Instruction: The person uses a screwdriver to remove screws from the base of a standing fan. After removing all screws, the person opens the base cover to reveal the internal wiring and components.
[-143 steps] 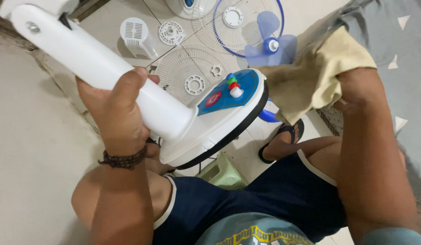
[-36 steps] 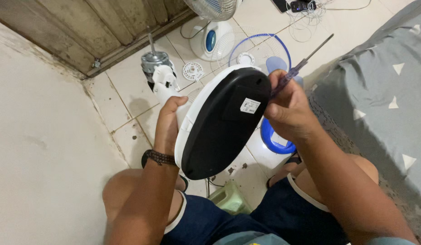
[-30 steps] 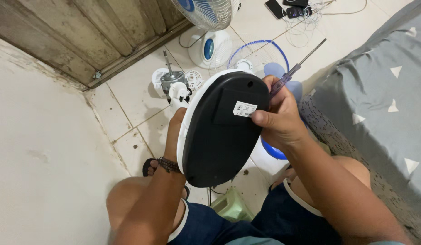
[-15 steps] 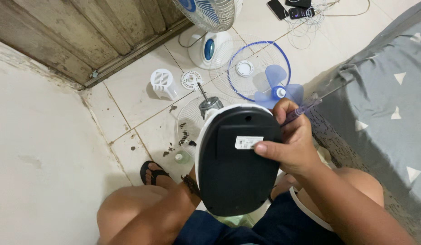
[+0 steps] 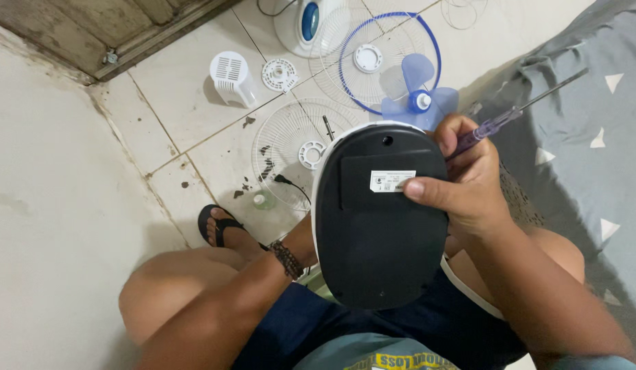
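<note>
The fan base stands upturned over the lap, black underside facing up, long axis running away from the body; the right hand grips its far-right rim, pinching a screwdriver, while the left hand is hidden behind.

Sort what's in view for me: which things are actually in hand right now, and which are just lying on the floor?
In hand:
fan base, black underside up, steadied by the right hand
screwdriver, in the same hand
left hand, hidden behind the base

Lying about:
white grille
blue-rimmed grille
blue blade
white motor cover
second fan's base
small bottle
</note>
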